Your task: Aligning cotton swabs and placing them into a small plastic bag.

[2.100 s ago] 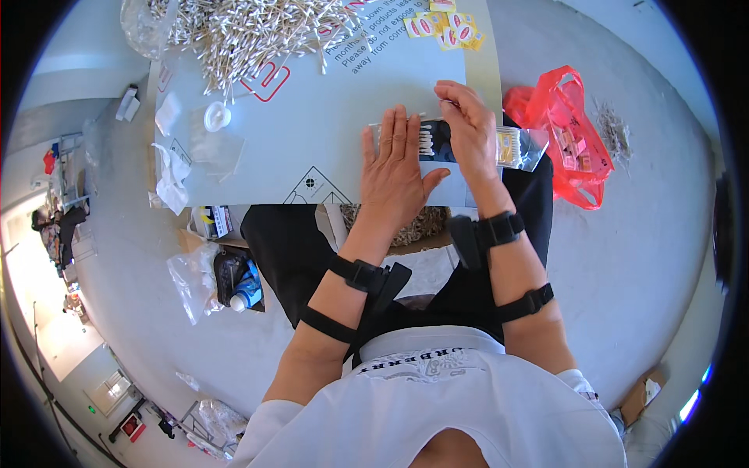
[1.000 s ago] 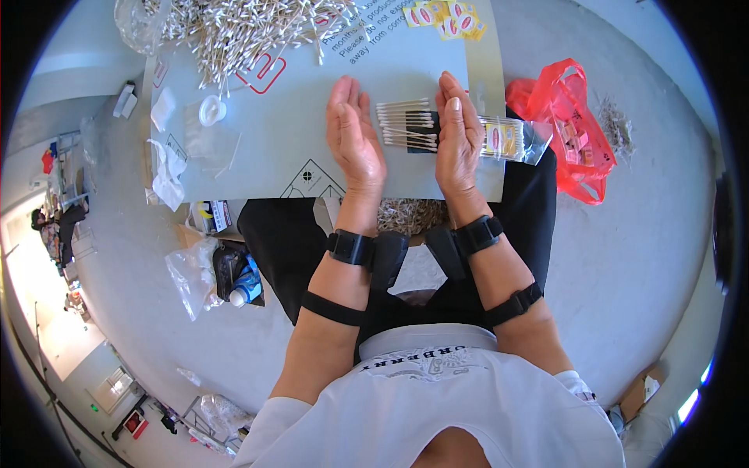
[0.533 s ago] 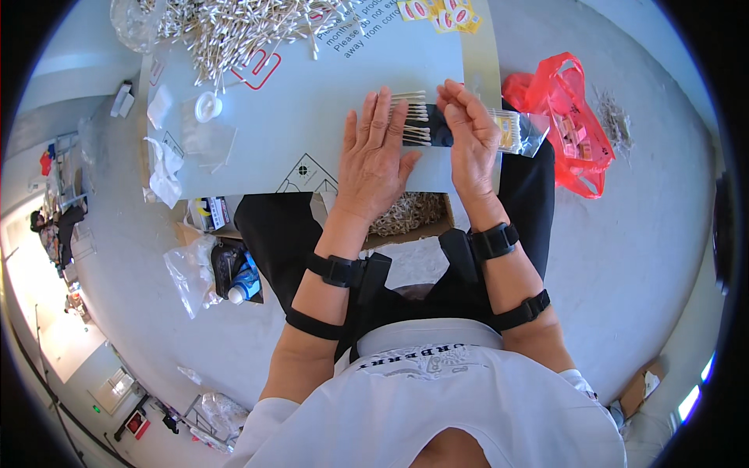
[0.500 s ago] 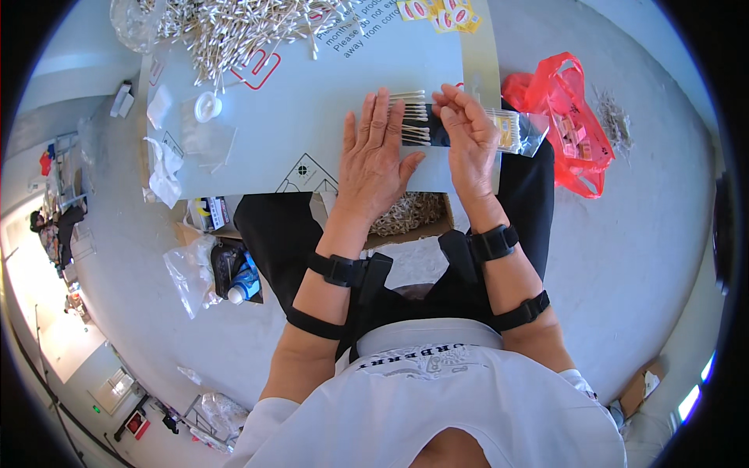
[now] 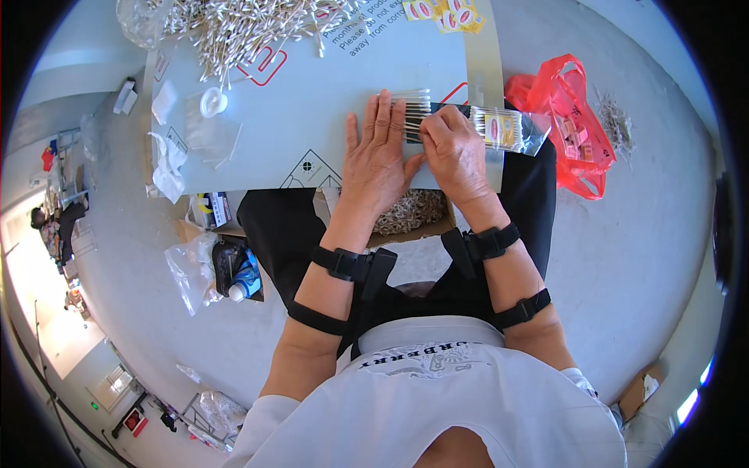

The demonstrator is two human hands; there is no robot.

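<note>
My left hand [image 5: 374, 156] lies flat on a row of cotton swabs [image 5: 416, 101], fingers stretched out and together. The swabs' white heads stick out to the right of its fingers, over a dark strip. Beside it, my right hand [image 5: 455, 152] is closed, thumb and fingertips pinched right at the swab heads. What the pinch holds, if anything, is hidden. Just right of that hand lies a clear packet of cotton swabs [image 5: 511, 129] with a yellow label, reaching past the table's right edge.
A big heap of loose cotton swabs [image 5: 257, 31] covers the back left of the table [image 5: 296, 109]. Yellow labels [image 5: 451, 14] lie at the back right. A white roll [image 5: 212, 102] and crumpled tissue [image 5: 168, 168] sit at left. A red plastic bag [image 5: 573, 129] stands right; below is a swab-filled box [image 5: 413, 212].
My right hand has moved left and turned over, its fingers closing down at the swab heads. More of the packet shows now. My left hand stays on the swabs.
</note>
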